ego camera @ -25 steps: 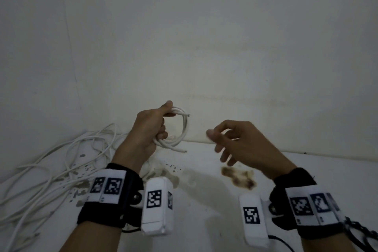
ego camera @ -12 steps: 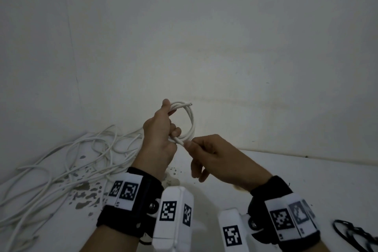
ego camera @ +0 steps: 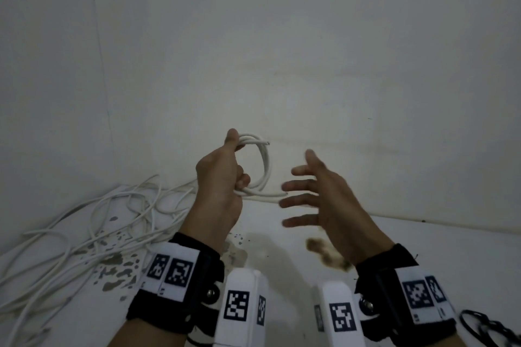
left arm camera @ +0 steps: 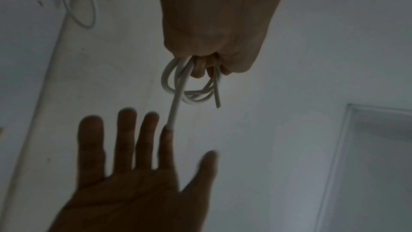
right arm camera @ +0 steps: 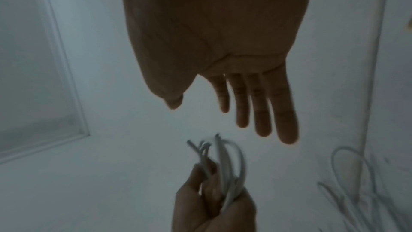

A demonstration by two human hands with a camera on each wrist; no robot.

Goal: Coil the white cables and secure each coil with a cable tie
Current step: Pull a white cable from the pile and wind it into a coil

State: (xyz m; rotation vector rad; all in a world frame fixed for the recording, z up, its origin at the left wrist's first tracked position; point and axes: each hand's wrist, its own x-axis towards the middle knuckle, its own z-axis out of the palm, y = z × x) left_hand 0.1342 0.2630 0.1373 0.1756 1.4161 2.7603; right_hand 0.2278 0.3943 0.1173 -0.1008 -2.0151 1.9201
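My left hand (ego camera: 222,175) is raised in front of the wall and grips a small white cable coil (ego camera: 265,166) of a few loops. Two cut ends stick out to the right, one at the top and one at the bottom. In the left wrist view the coil (left arm camera: 189,94) hangs from the curled fingers. My right hand (ego camera: 304,191) is just right of the coil with its fingers spread and straight, holding nothing. The right wrist view shows those straight fingers (right arm camera: 263,112) above the coil (right arm camera: 225,165). Black cable ties (ego camera: 490,329) lie at the bottom right.
A loose tangle of white cables (ego camera: 84,234) lies on the white table (ego camera: 451,262) at the left, against the corner wall. Brown stains (ego camera: 327,253) and grey flecks (ego camera: 118,265) mark the table surface between my wrists.
My right hand pinched the coil's lower end half a second ago; it has let go, opened wide and moved right. My left hand keeps holding the coil, slightly higher.
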